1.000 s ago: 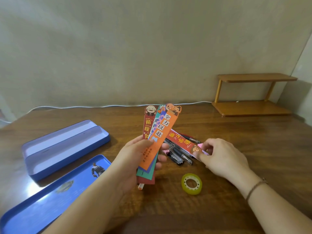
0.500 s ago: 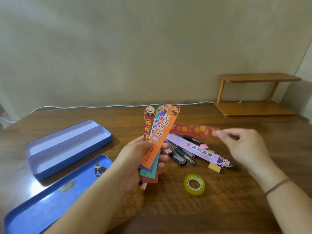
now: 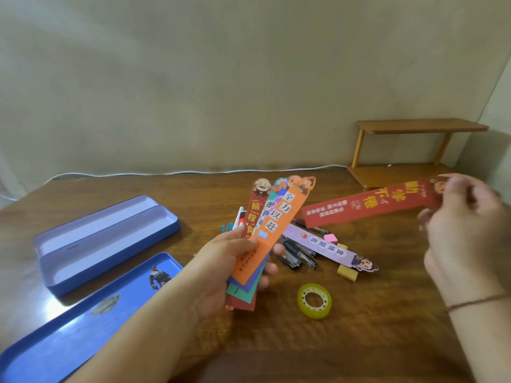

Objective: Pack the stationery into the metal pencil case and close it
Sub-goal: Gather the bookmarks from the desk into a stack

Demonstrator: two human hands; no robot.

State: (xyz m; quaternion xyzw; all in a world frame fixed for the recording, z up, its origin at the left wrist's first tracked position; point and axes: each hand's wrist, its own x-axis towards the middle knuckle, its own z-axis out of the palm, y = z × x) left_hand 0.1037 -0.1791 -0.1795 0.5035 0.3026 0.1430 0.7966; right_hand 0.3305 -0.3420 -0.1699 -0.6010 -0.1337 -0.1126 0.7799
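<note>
Bare, sleeveless forearms; a thin brown cord bracelet [image 3: 475,302] on the right wrist.

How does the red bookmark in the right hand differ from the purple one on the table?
The red bookmark is lifted clear of the table, pinched at one end by the right hand; the purple bookmark lies loose across the pens, untouched. Red carries yellow characters; purple carries dark ones. Both are long strips with a cartoon figure at one end.

a plain room at home, it seems: a brown wooden desk [image 3: 359,341] pushed against a bare beige wall [image 3: 221,78], a small wooden shelf [image 3: 409,150] standing at its far right, a white cable [image 3: 193,172] running along its far edge.
</note>
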